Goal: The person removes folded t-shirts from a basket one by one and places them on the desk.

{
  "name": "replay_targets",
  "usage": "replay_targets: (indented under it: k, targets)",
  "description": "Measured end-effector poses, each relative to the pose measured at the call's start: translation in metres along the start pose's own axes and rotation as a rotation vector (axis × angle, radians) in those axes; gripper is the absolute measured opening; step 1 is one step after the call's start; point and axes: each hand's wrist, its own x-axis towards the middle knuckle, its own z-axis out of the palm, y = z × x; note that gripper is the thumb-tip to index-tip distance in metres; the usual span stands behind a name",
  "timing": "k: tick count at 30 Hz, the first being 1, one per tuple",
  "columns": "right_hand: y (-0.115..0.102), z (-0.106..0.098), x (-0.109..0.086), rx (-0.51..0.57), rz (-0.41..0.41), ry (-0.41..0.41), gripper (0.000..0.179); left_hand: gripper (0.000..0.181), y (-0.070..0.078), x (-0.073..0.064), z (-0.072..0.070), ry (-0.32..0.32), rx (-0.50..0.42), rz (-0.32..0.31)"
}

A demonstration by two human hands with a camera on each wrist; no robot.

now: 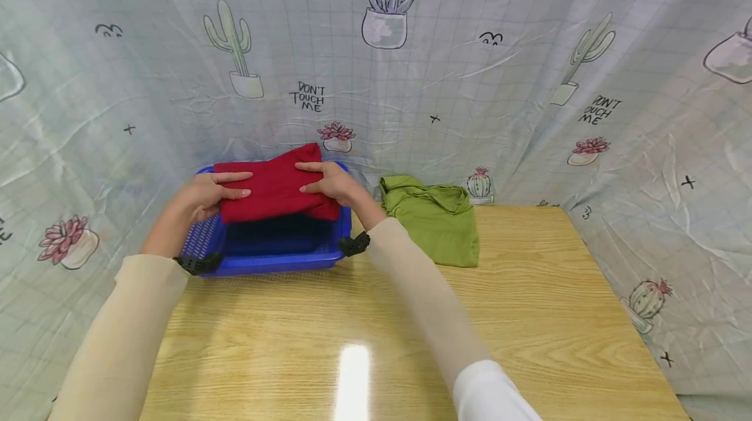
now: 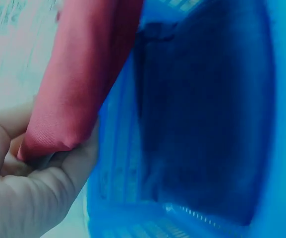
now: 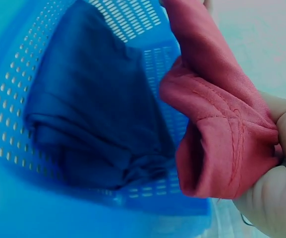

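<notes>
A folded red garment point(image 1: 273, 187) is held over a blue plastic basket point(image 1: 276, 265) by both hands. My left hand point(image 1: 210, 195) grips its left end, and in the left wrist view the fingers curl under the fold. At the other end my right hand point(image 1: 330, 183) pinches the cloth; a stitched hem point(image 3: 232, 144) shows there in the right wrist view. Inside the basket lies a folded dark blue garment point(image 3: 95, 104), partly hidden beneath the red one in the head view.
To the right of the basket a folded green garment point(image 1: 437, 222) lies on the wooden table point(image 1: 529, 316). A patterned curtain point(image 1: 435, 68) hangs along the back and sides, close behind the basket.
</notes>
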Motion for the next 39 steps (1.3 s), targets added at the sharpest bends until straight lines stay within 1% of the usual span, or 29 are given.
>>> replay_targets:
  k: [4, 6, 9, 14, 16, 21, 24, 28, 35, 39]
  targets:
    - [-0.003, -0.01, -0.011, -0.026, 0.015, -0.007, 0.068, 0.069, -0.001, -0.012, 0.017, 0.075, 0.078, 0.051]
    - [-0.003, -0.014, -0.015, -0.053, 0.025, -0.008, 0.07, 0.068, -0.004, -0.017, 0.025, 0.099, 0.089, 0.079]
    - [-0.001, -0.018, -0.021, -0.107, 0.003, -0.009, 0.072, 0.067, -0.009, -0.025, 0.034, 0.141, 0.116, 0.117]
    - [0.003, -0.026, -0.037, -0.113, -0.065, -0.025, 0.071, 0.066, -0.015, -0.034, 0.047, 0.188, 0.144, 0.161]
    - [0.004, -0.032, -0.044, -0.117, -0.091, -0.029, 0.07, 0.065, -0.014, -0.037, 0.054, 0.19, 0.137, 0.185]
    - [0.01, -0.044, -0.061, -0.179, -0.159, 0.018, 0.069, 0.062, -0.01, -0.041, 0.069, 0.204, 0.146, 0.249]
    - [0.017, -0.05, -0.07, -0.21, -0.19, 0.047, 0.069, 0.06, -0.009, -0.042, 0.079, 0.211, 0.174, 0.276]
    - [0.026, -0.06, -0.085, -0.244, -0.205, 0.076, 0.069, 0.057, -0.008, -0.042, 0.095, 0.214, 0.209, 0.297]
    - [0.034, -0.074, -0.111, -0.16, -0.207, 0.077, 0.069, 0.054, -0.009, -0.041, 0.121, 0.198, 0.176, 0.331]
    - [0.036, -0.083, -0.125, -0.159, -0.234, 0.082, 0.069, 0.051, -0.011, -0.042, 0.135, 0.199, 0.187, 0.368]
